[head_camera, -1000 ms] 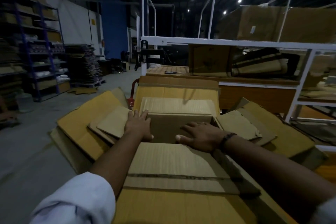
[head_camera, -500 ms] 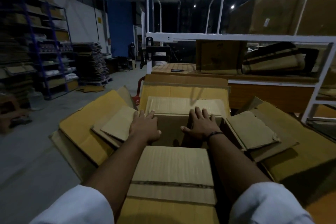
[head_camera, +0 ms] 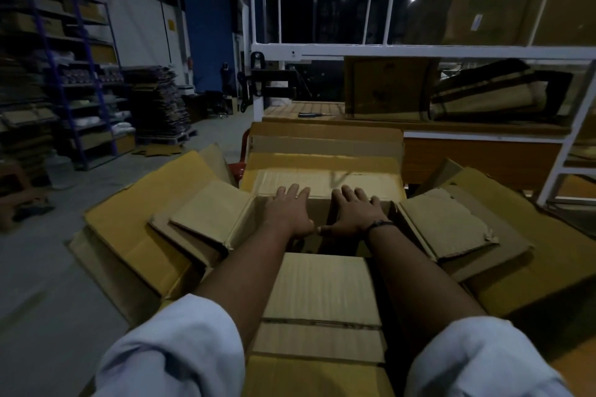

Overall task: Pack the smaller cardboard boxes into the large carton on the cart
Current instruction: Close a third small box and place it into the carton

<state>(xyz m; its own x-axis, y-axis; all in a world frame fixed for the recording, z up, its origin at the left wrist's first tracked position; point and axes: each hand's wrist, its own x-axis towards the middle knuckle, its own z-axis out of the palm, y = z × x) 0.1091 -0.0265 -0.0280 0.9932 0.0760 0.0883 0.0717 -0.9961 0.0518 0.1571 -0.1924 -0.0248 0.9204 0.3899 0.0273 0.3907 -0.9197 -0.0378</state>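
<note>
Cardboard box [head_camera: 322, 182], flaps open, set inside the yellow carton [head_camera: 138, 219].
On it, left grip [head_camera: 287, 213] and right grip [head_camera: 354, 213] lie side by side, fingers straight and apart, clasping nothing, fingertips [head_camera: 295, 191] on the far flap. Dull brown corrugated flaps splay over smooth yellow ones. A white rack [head_camera: 419, 50] stands close behind; blue shelves [head_camera: 80, 106] and flattened cardboard stacks [head_camera: 158, 100] stand left.

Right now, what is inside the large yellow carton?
A smaller brown box, flaps spread open, with the left hand and right hand flat at its mouth. Its contents are hidden by hands and shadow.
</note>
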